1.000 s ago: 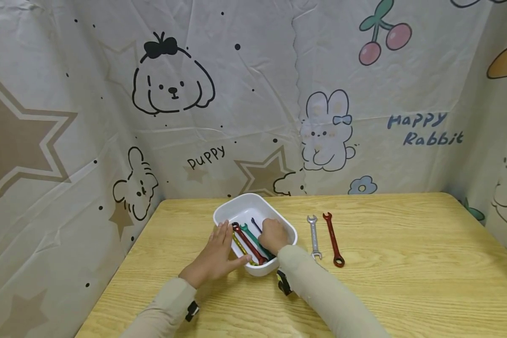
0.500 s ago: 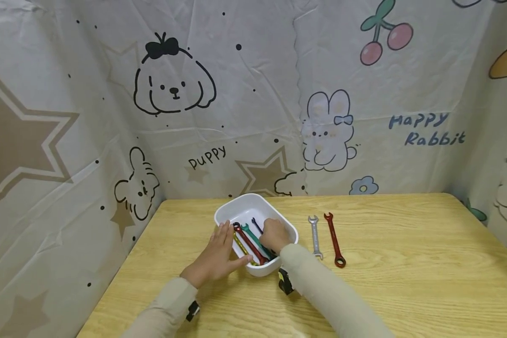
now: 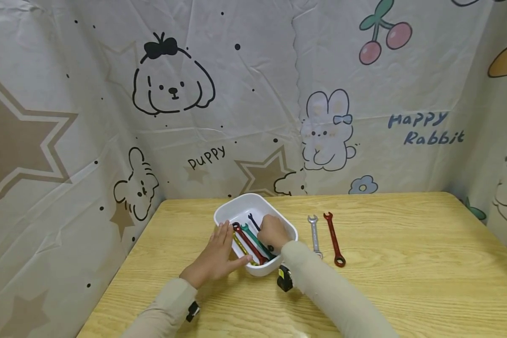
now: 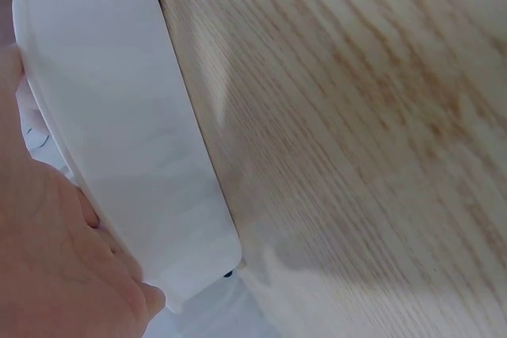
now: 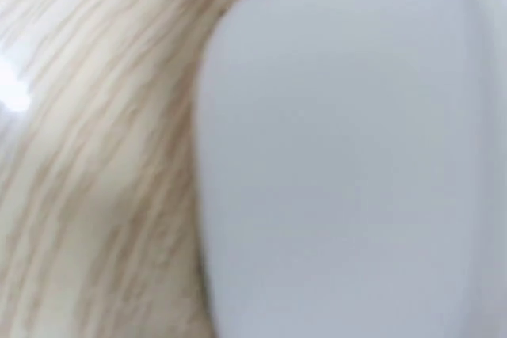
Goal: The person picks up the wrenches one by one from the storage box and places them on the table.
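A white plastic bin (image 3: 259, 271) holds several wrenches. Inside it, from left to right, lie a yellow wrench (image 3: 240, 245), a red wrench (image 3: 250, 244) and a green wrench (image 3: 255, 238). My right hand (image 3: 274, 231) reaches into the bin's right side and grips a dark wrench (image 3: 253, 220) by its middle; its open end shows beyond the fingers. With fingers and thumb spread, my left hand (image 3: 213, 256) rests on the bin's left and near rim; the left wrist view shows this hand (image 4: 63, 251) against the bin's wall (image 4: 135, 132).
To the right of the bin, a silver wrench (image 3: 314, 236) and a second red wrench (image 3: 334, 239) lie side by side on the wooden table (image 3: 405, 263). A printed cloth (image 3: 253, 94) hangs behind the table and along its sides. The right wrist view shows mainly the bin's outer wall (image 5: 341, 156).
The dark wrench and my right hand have shifted slightly up and left within the bin; its ring end now shows below the hand. My left hand stays put.
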`<action>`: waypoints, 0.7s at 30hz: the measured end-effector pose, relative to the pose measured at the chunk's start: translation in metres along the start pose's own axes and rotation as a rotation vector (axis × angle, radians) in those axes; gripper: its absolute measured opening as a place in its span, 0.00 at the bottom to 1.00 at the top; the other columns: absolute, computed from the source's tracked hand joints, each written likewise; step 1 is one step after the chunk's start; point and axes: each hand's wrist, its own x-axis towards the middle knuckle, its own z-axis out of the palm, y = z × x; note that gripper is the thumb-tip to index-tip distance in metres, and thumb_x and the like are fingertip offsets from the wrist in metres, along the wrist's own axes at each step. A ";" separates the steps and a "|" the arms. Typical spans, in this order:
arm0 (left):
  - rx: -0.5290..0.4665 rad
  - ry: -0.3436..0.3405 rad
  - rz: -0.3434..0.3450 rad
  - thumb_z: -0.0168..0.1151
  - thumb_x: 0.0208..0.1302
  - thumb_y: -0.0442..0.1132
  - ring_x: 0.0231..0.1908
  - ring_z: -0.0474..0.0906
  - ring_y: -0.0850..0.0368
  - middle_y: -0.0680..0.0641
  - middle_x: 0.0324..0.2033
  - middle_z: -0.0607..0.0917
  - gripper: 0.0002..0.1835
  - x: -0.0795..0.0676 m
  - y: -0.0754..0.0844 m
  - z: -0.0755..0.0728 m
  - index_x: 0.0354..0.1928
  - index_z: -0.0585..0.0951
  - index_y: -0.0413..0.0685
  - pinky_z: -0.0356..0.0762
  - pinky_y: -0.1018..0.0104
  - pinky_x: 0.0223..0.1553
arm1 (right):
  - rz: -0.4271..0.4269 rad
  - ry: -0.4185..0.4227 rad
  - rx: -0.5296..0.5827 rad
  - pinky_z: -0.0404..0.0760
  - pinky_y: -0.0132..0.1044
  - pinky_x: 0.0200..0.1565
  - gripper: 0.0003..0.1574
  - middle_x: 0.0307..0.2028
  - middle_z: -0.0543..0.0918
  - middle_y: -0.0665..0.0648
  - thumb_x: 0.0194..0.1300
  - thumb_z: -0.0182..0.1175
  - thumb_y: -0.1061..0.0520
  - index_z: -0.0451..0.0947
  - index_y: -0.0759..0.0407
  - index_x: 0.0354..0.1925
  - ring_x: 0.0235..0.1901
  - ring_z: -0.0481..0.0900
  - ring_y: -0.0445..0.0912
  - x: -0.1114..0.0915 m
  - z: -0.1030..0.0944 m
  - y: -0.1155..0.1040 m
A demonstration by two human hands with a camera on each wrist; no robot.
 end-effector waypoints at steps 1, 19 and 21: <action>-0.001 -0.001 0.000 0.47 0.59 0.75 0.73 0.33 0.41 0.36 0.74 0.41 0.59 0.000 0.000 0.000 0.74 0.44 0.34 0.40 0.46 0.71 | -0.003 0.004 0.006 0.58 0.29 0.13 0.27 0.08 0.58 0.47 0.47 0.60 0.69 0.56 0.52 0.08 0.11 0.59 0.40 0.000 -0.002 -0.001; -0.010 -0.005 0.000 0.49 0.60 0.73 0.73 0.33 0.40 0.35 0.74 0.40 0.58 0.000 0.003 -0.002 0.73 0.44 0.32 0.40 0.47 0.72 | -0.011 -0.003 0.133 0.71 0.29 0.23 0.08 0.22 0.77 0.52 0.55 0.64 0.62 0.77 0.61 0.22 0.23 0.73 0.43 -0.005 -0.083 -0.002; -0.011 0.000 0.003 0.50 0.60 0.72 0.73 0.33 0.40 0.35 0.74 0.41 0.58 -0.001 0.004 -0.002 0.73 0.45 0.32 0.41 0.47 0.72 | 0.004 -0.018 0.170 0.72 0.30 0.24 0.07 0.23 0.78 0.53 0.57 0.63 0.62 0.79 0.62 0.24 0.24 0.73 0.43 -0.007 -0.094 0.006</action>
